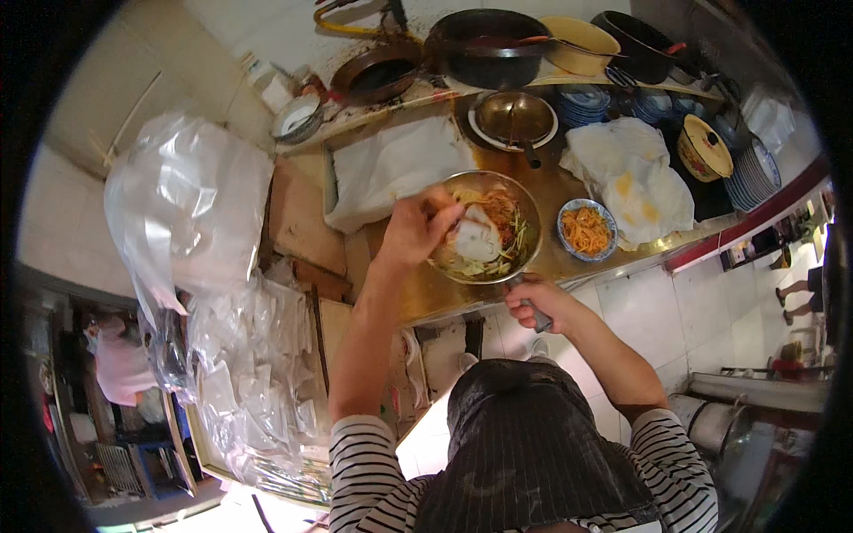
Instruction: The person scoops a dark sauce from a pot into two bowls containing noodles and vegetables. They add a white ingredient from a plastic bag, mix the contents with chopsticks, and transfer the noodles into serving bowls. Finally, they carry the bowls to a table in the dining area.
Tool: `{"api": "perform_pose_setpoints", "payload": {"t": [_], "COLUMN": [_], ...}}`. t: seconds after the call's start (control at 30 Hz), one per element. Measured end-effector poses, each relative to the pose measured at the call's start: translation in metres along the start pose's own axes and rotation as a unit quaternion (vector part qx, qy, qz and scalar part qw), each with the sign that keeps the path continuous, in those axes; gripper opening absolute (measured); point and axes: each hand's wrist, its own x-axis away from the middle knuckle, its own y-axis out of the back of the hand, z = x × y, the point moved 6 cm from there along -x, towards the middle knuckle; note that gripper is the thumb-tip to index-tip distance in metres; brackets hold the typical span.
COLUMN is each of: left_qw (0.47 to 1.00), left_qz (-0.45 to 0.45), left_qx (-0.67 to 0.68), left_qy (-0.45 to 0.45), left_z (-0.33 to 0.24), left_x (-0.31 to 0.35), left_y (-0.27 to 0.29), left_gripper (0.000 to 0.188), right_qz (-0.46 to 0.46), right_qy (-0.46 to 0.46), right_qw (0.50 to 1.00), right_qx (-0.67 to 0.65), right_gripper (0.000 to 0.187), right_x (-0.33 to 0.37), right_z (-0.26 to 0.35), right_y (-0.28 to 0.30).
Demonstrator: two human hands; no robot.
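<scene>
My right hand (536, 303) is wrapped round the grey handle (541, 321) of a round metal pan (537, 206). In the pan lie noodles (502, 202), green shreds (494, 267) and a pale, whitish thing (477, 236) whose kind I cannot make out. My left hand (419, 228) reaches over the pan's left rim, fingers curled together close to the whitish thing. What the fingertips hold, if anything, is too blurred to name. Right of the pan stands a blue-and-white bowl (586, 230) of orange-coloured noodles.
Behind the pan are a ladle-like metal pan (511, 120) and a white cloth-covered tray (391, 160). A stained white cloth (631, 178) lies right. Large dark pots (487, 62) line the shelf above. Stacked plates (753, 174) stand far right; clear plastic bags (191, 213) hang left.
</scene>
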Motion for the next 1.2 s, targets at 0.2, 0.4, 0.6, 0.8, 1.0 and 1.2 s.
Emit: {"api": "perform_pose_setpoints", "payload": {"t": [0.2,0.4,0.6,0.8,1.0,1.2], "left_qw": [0.999,0.997,0.974,0.957,0.993,0.984], "left_qz": [-0.016,-0.028,0.027,0.013,0.028,0.034], "left_qx": [-0.048,-0.060,-0.219,-0.261,-0.112,-0.157], "left_qy": [-0.015,0.047,-0.058,-0.130,-0.021,-0.081], "left_z": [0.011,0.015,0.001,-0.013,-0.031,-0.024], "left_x": [-0.018,-0.032,-0.040,-0.018,-0.028,-0.047], "left_y": [-0.016,-0.034,-0.054,-0.058,-0.023,-0.028], "left_gripper": [0.016,0.020,0.016,0.013,0.019,0.020], "right_qz": [-0.012,-0.016,-0.044,-0.049,-0.040,0.003], "right_qy": [-0.034,-0.050,-0.039,-0.009,0.022,-0.024], "right_qw": [0.999,0.999,0.998,0.998,0.998,0.999], "right_qx": [-0.031,-0.002,-0.003,-0.039,-0.036,-0.040], "right_gripper": [0.011,0.013,0.013,0.011,0.011,0.013], "right_x": [-0.008,-0.017,-0.023,-0.037,-0.021,-0.016], "right_z": [-0.002,-0.011,-0.014,-0.010,0.008,-0.009], "right_y": [0.026,0.038,0.042,0.043,0.056,0.022]}}
